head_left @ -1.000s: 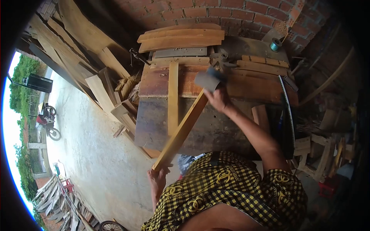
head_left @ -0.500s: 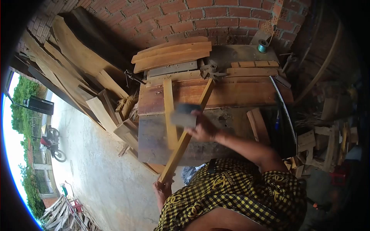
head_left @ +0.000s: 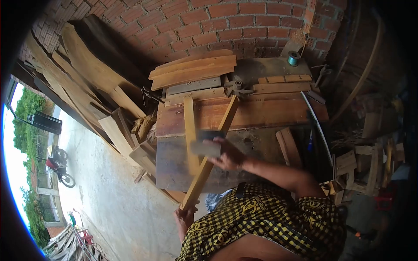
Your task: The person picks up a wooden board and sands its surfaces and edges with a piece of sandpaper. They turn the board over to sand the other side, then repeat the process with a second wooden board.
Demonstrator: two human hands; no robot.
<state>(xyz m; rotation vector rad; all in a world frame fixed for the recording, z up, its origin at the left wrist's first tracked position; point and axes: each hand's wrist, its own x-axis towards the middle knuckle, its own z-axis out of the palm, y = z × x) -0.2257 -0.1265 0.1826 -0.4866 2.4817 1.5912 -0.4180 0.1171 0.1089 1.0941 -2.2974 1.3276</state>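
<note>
A long, narrow wooden strip (head_left: 202,177) slants across the workbench. Its far end rests by a dark metal stop (head_left: 237,88), and its near end reaches past the bench edge. My left hand (head_left: 186,215) is closed around that near end. Midway along the strip, my right hand (head_left: 228,155) grips a sanding block (head_left: 207,149) with a pale flat face and a dark side. The block lies across the strip, slightly blurred. A second wooden strip (head_left: 190,126) lies left of it on the bench.
The workbench (head_left: 170,152) stands against a brick wall. Boards (head_left: 191,71) are stacked at its back, beside a spool (head_left: 293,58). On the right lie short wood pieces (head_left: 288,145) and a handsaw (head_left: 316,119). Planks (head_left: 93,65) lean at left; a motorcycle (head_left: 60,167) stands outside.
My right hand and the sanding block have moved a little along the strip toward me. My left hand still holds the near end. The view has shifted slightly.
</note>
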